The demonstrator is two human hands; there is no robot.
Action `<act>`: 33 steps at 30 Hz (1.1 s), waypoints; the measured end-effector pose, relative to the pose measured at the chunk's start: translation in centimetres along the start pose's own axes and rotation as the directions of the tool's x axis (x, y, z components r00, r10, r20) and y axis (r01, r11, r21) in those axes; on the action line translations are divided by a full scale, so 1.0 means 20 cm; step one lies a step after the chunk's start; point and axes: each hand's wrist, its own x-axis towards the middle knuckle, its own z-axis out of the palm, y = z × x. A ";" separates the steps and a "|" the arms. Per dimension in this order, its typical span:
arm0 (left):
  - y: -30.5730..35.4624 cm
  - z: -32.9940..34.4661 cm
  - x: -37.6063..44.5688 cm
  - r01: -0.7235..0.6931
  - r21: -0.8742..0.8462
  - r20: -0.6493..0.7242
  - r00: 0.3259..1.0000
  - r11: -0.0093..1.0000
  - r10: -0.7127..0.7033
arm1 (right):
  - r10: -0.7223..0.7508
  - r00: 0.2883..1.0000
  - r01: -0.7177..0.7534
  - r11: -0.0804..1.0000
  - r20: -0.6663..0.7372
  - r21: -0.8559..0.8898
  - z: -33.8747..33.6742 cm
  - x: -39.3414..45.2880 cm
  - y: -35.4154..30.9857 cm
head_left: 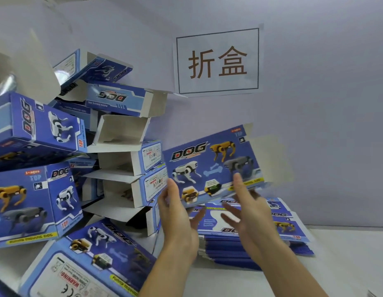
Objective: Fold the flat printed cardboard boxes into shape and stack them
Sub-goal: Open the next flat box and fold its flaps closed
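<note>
Flat blue printed cardboard box [212,166] tilted in air above the stack of flat blue box blanks [250,239]. Left hand [177,217] at its lower left edge, right hand [248,209] at its lower edge, both with fingers straight, not gripping.

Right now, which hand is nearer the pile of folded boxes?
Left. The left hand sits right beside the pile of folded boxes, at the raised flat box's left edge. The right hand is farther off, above the flat stack.

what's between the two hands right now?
Head view: the flat printed box, held up between the left hand and right hand, fingers straight along its lower edge. Behind it lies the stack of flat boxes.
</note>
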 end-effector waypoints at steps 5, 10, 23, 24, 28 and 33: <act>-0.02 -0.02 0.00 -0.114 0.269 0.116 0.990 0.956 0.085 | -0.143 0.988 0.144 0.989 -0.060 0.016 -0.21 0.10 -0.07; 0.08 -0.05 0.05 -0.419 0.461 0.292 0.904 0.782 0.312 | -0.198 0.966 0.249 0.879 0.163 -0.406 -0.32 0.12 -0.09; -0.01 -0.09 0.02 -0.412 0.523 0.239 0.911 0.747 0.335 | -0.146 0.891 0.295 0.906 0.429 -0.304 -0.24 0.12 0.16; -0.03 -0.09 0.01 -0.414 0.533 0.248 0.910 0.738 0.332 | -0.186 0.894 0.309 0.916 0.408 -0.257 -0.23 0.11 0.18; -0.09 -0.08 -0.02 -0.430 0.495 0.248 0.903 0.755 0.352 | -0.270 0.906 0.345 0.917 0.325 -0.199 -0.18 0.09 0.23; -0.10 -0.10 0.02 -0.363 0.384 0.231 0.928 0.849 0.292 | -0.259 0.930 0.293 0.951 0.262 -0.099 -0.18 0.10 0.24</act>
